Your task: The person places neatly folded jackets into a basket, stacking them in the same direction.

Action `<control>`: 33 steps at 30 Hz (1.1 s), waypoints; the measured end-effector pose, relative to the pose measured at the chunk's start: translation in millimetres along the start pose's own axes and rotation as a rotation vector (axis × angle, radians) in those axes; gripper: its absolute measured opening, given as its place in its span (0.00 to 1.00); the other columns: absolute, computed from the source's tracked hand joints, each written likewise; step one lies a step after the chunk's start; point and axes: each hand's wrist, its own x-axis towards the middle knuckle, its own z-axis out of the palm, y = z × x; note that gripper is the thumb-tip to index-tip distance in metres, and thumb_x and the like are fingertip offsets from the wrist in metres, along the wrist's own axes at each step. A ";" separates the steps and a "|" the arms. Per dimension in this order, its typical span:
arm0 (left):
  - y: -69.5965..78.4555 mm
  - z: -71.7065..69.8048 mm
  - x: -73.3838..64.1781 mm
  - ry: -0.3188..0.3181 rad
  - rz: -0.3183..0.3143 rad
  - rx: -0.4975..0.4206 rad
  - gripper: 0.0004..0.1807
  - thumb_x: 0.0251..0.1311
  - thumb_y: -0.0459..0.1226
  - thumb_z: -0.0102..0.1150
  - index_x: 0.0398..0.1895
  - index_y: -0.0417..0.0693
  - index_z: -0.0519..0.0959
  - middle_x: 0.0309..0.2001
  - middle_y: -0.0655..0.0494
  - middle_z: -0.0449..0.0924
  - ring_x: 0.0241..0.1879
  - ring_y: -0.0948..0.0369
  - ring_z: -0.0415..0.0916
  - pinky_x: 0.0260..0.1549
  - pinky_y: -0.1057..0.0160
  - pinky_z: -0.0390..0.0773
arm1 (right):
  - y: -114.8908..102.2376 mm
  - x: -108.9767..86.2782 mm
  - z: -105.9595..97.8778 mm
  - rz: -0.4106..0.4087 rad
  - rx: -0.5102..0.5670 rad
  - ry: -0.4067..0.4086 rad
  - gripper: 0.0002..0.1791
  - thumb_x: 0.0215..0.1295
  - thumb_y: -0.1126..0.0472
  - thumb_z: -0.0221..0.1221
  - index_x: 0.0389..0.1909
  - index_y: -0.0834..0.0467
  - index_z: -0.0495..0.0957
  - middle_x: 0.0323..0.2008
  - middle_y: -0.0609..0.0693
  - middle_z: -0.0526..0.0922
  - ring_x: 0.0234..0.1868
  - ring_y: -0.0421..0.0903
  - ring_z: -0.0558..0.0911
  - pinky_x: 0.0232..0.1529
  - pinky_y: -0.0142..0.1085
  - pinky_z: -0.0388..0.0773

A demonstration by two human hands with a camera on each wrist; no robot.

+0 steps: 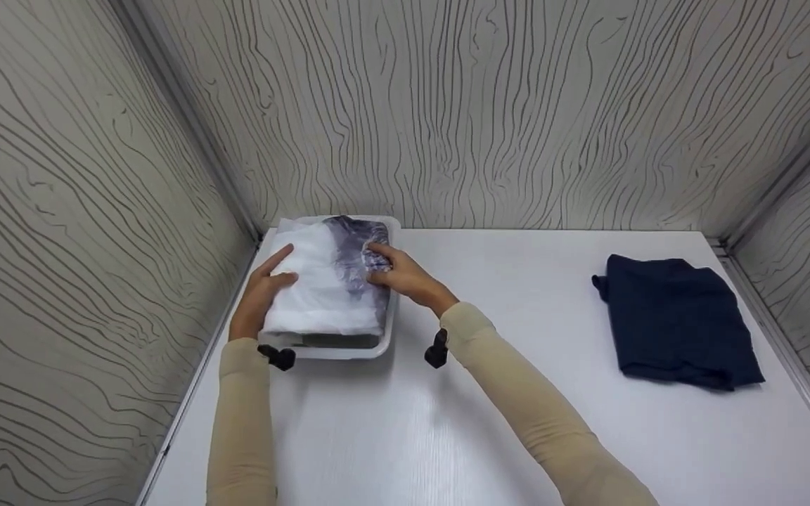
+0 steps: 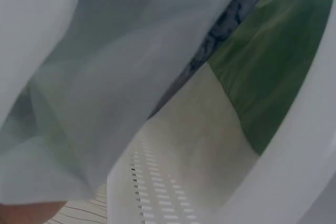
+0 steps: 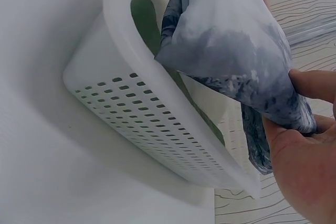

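A folded, thin piece of cloth, white with a dark blue-grey patterned part (image 1: 313, 281), lies level over the mouth of a white plastic basket (image 1: 345, 353). My left hand (image 1: 261, 292) holds its left edge, thumb and forefinger on top; the other fingers are hidden. At the opposite edge, my right hand (image 1: 408, 275) pinches the dark part between thumb and fingers. The right wrist view shows the cloth (image 3: 226, 51) tilted above the basket's perforated side (image 3: 131, 98). Inside the basket lies green cloth (image 2: 273, 61), beside a pale surface I cannot identify.
A folded navy cloth (image 1: 679, 323) lies on the right of the white table (image 1: 489, 393). The basket stands in the back left corner, close to the patterned walls (image 1: 447, 112). Metal strips run along the table's sides.
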 end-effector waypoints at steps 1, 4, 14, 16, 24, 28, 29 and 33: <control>0.0 0.0 0.1 0.000 -0.008 0.009 0.37 0.74 0.37 0.58 0.84 0.64 0.63 0.89 0.57 0.40 0.87 0.50 0.40 0.84 0.44 0.47 | 0.9 -0.3 1.2 0.001 -0.004 0.001 0.41 0.71 0.63 0.62 0.83 0.57 0.61 0.84 0.61 0.56 0.86 0.59 0.52 0.83 0.54 0.59; -0.8 0.2 1.1 0.011 -0.036 0.034 0.38 0.73 0.34 0.58 0.84 0.63 0.63 0.88 0.55 0.41 0.87 0.49 0.40 0.84 0.43 0.48 | 4.0 -0.9 4.6 0.014 -0.018 0.000 0.41 0.71 0.64 0.62 0.84 0.57 0.61 0.84 0.61 0.56 0.86 0.59 0.52 0.83 0.55 0.58; -7.5 3.2 5.0 0.024 -0.028 0.138 0.40 0.70 0.30 0.59 0.85 0.53 0.61 0.87 0.49 0.48 0.87 0.48 0.39 0.85 0.42 0.42 | 17.2 0.4 14.8 0.039 -0.052 -0.009 0.41 0.71 0.67 0.61 0.83 0.60 0.60 0.83 0.63 0.58 0.85 0.60 0.55 0.82 0.54 0.60; -10.0 3.9 5.9 0.028 -0.025 0.194 0.41 0.71 0.30 0.58 0.86 0.51 0.59 0.87 0.49 0.48 0.88 0.48 0.38 0.85 0.42 0.43 | 17.8 0.0 17.0 0.036 -0.106 -0.003 0.40 0.71 0.67 0.62 0.82 0.62 0.61 0.82 0.64 0.61 0.84 0.61 0.58 0.81 0.54 0.61; -19.6 10.9 15.8 0.080 -0.090 0.343 0.47 0.73 0.32 0.55 0.89 0.50 0.44 0.88 0.44 0.40 0.88 0.44 0.35 0.84 0.39 0.43 | 10.8 -2.9 29.1 -0.078 -0.525 0.157 0.22 0.67 0.70 0.61 0.62 0.69 0.81 0.60 0.68 0.80 0.61 0.62 0.82 0.63 0.54 0.80; -24.2 13.7 19.1 0.117 -0.118 0.350 0.45 0.75 0.35 0.50 0.89 0.45 0.41 0.87 0.37 0.44 0.86 0.41 0.43 0.83 0.38 0.50 | 11.8 -5.2 33.0 -0.096 -0.660 0.263 0.17 0.68 0.69 0.61 0.55 0.66 0.85 0.59 0.64 0.76 0.59 0.61 0.78 0.61 0.54 0.79; -25.2 14.0 19.0 0.120 -0.119 0.352 0.43 0.76 0.35 0.49 0.88 0.43 0.42 0.86 0.36 0.46 0.85 0.40 0.45 0.82 0.39 0.51 | 12.6 -5.8 33.3 -0.106 -0.695 0.284 0.15 0.68 0.69 0.61 0.54 0.65 0.86 0.59 0.64 0.76 0.59 0.61 0.78 0.61 0.54 0.78; -27.4 14.2 16.8 0.116 -0.120 0.381 0.39 0.76 0.36 0.45 0.86 0.36 0.48 0.84 0.32 0.51 0.85 0.39 0.49 0.82 0.40 0.53 | 16.5 -7.8 33.1 -0.167 -0.819 0.334 0.09 0.72 0.66 0.62 0.46 0.63 0.88 0.52 0.62 0.84 0.54 0.61 0.79 0.59 0.53 0.77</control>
